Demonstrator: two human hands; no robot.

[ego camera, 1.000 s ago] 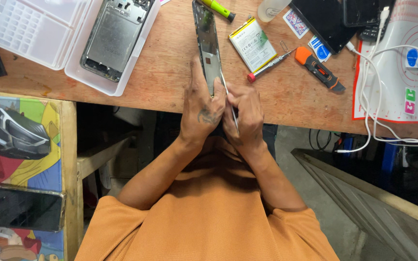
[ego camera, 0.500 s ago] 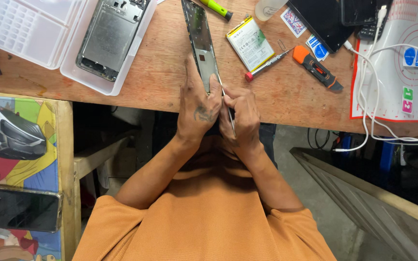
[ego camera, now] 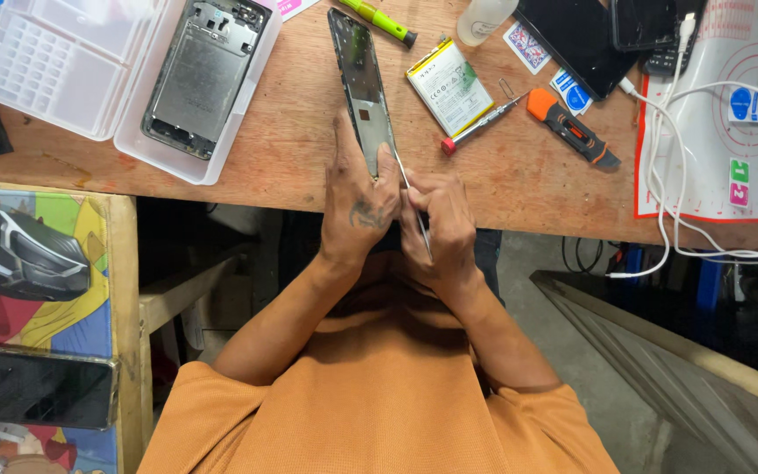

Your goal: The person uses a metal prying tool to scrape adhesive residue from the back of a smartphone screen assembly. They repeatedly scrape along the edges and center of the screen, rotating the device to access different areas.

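Note:
My left hand [ego camera: 357,206] grips the near end of a long dark phone screen frame [ego camera: 361,83], which stands on edge over the wooden table [ego camera: 291,140]. My right hand [ego camera: 439,226] holds thin metal tweezers [ego camera: 414,206], whose tip touches the frame's near end just beside my left thumb. Both hands are at the table's front edge, close together.
A white plastic tray [ego camera: 63,61] at the left holds a phone back housing [ego camera: 203,75]. A phone battery [ego camera: 454,83], a red-tipped screwdriver [ego camera: 480,123], an orange tool [ego camera: 572,130], a green screwdriver [ego camera: 383,19], dark phones [ego camera: 589,39] and a white mat [ego camera: 730,114] with cables lie to the right.
Both hands and the frame stay nearly in place; the view has shifted slightly, and the frame's far end leans a little further left.

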